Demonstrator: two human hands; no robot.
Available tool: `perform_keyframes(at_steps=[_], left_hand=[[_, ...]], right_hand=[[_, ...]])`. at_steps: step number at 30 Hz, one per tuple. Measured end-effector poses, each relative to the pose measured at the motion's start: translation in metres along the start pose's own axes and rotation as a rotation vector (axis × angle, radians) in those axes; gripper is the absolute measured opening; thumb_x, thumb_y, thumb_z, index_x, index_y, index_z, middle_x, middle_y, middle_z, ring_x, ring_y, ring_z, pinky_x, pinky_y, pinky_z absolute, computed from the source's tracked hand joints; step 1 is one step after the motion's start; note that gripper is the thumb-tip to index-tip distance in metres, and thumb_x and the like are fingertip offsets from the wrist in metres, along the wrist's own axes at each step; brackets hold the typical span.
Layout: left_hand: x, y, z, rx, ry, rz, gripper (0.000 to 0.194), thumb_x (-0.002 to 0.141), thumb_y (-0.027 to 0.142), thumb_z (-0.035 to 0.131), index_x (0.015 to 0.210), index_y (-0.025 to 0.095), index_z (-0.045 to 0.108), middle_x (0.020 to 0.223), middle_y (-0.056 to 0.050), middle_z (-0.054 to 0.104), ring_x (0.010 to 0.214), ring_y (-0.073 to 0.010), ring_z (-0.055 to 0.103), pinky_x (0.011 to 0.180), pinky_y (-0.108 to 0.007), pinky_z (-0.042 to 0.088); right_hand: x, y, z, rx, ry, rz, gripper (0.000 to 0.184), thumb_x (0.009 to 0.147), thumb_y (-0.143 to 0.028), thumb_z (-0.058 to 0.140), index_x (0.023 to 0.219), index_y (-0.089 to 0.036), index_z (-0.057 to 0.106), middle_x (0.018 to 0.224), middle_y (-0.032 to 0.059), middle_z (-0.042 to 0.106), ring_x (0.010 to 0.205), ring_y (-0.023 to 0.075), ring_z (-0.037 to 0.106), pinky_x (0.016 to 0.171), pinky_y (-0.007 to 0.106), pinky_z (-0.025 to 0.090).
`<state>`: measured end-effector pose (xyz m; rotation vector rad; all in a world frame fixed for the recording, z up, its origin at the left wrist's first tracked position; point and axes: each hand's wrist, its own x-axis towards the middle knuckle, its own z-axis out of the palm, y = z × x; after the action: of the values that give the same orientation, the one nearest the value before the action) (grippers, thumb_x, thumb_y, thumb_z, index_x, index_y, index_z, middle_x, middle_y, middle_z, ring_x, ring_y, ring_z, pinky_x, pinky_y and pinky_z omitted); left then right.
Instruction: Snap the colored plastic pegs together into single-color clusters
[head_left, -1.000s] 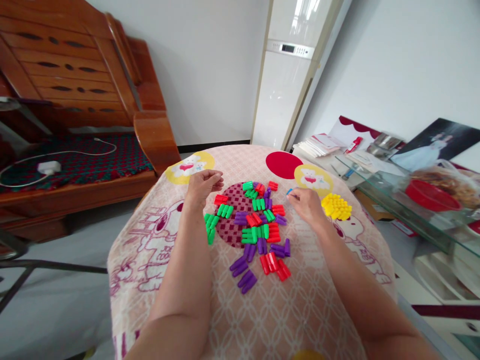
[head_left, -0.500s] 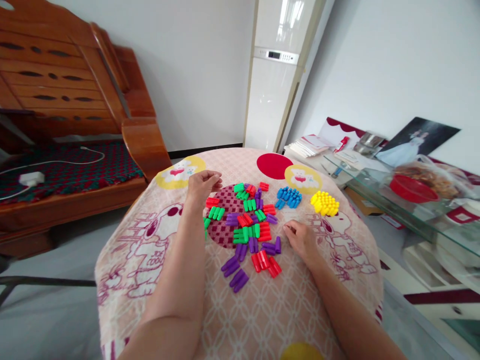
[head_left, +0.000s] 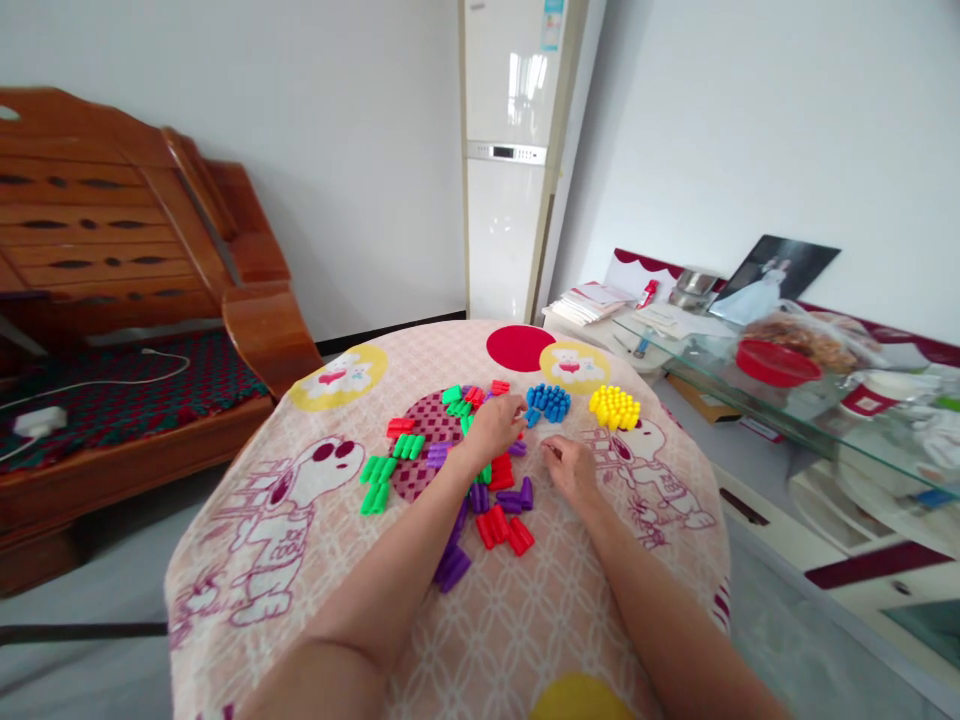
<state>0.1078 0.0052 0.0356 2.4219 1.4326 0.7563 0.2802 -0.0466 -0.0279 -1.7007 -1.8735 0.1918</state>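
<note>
My left hand [head_left: 495,428] reaches over the pile of coloured pieces, its fingertips beside a cluster of small blue pegs [head_left: 549,401]. Its fingers look slightly apart, with nothing visible between them. Partly hidden beneath that hand and forearm are short plastic tubes in red [head_left: 501,474], green [head_left: 407,446] and purple [head_left: 453,568], many side by side in small groups. To the right, my right hand [head_left: 573,470] rests low over the cloth, fingers curled in against the thumb. Whatever they pinch, if anything, is too small to make out. Yellow pegs [head_left: 615,407] stand bunched beyond it.
A patterned cloth covers the round table [head_left: 255,520]. Along the right runs a glass-topped cabinet [head_left: 697,375] bearing papers, a red bowl [head_left: 777,362] and a framed photo [head_left: 780,275]. A wooden bench [head_left: 112,420] stands at left, a tall white appliance [head_left: 501,230] behind.
My left hand has swung right, from the table's far left across the tubes to the blue pegs, uncovering green tubes at left. The right hand stays near its place. The view has shifted.
</note>
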Motion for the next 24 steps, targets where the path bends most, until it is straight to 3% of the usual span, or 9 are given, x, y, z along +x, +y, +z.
perform_keyframes(at_steps=[5, 8, 16, 24], left_hand=[[0.016, 0.011, 0.024, 0.253, -0.103, -0.087, 0.037, 0.083, 0.031, 0.07, 0.115, 0.014, 0.059, 0.11, -0.014, 0.071, 0.106, -0.0273, 0.066, 0.089, -0.034, 0.051], [0.024, 0.012, 0.031, 0.283, -0.126, -0.111, 0.033, 0.083, 0.026, 0.067, 0.112, 0.013, 0.058, 0.109, -0.017, 0.07, 0.107, -0.0294, 0.066, 0.091, -0.036, 0.05], [0.035, 0.01, 0.038, 0.18, -0.025, -0.138, 0.016, 0.082, 0.015, 0.06, 0.098, 0.016, 0.062, 0.105, -0.013, 0.07, 0.105, -0.0265, 0.065, 0.092, -0.034, 0.047], [0.048, 0.023, 0.043, 0.009, 0.091, -0.259, 0.023, 0.077, 0.014, 0.07, 0.095, 0.017, 0.056, 0.098, -0.009, 0.068, 0.093, -0.0216, 0.065, 0.082, -0.032, 0.048]], right_hand=[[0.003, 0.001, -0.001, 0.038, -0.021, -0.014, 0.024, 0.09, -0.025, 0.052, 0.091, -0.02, 0.076, 0.079, 0.0062, 0.076, 0.074, 0.0195, 0.067, 0.066, 0.027, 0.039], [0.003, 0.0, -0.002, 0.034, -0.039, -0.027, 0.026, 0.092, -0.027, 0.051, 0.091, -0.021, 0.076, 0.079, 0.0055, 0.075, 0.073, 0.019, 0.067, 0.066, 0.027, 0.038], [0.005, -0.003, -0.003, 0.022, -0.065, -0.024, 0.026, 0.094, -0.025, 0.051, 0.094, -0.021, 0.077, 0.087, 0.0066, 0.077, 0.082, 0.0194, 0.068, 0.067, 0.027, 0.037], [0.006, -0.006, -0.004, 0.014, -0.085, 0.011, 0.026, 0.093, -0.026, 0.052, 0.094, -0.021, 0.078, 0.088, 0.007, 0.077, 0.081, 0.0188, 0.068, 0.066, 0.026, 0.037]])
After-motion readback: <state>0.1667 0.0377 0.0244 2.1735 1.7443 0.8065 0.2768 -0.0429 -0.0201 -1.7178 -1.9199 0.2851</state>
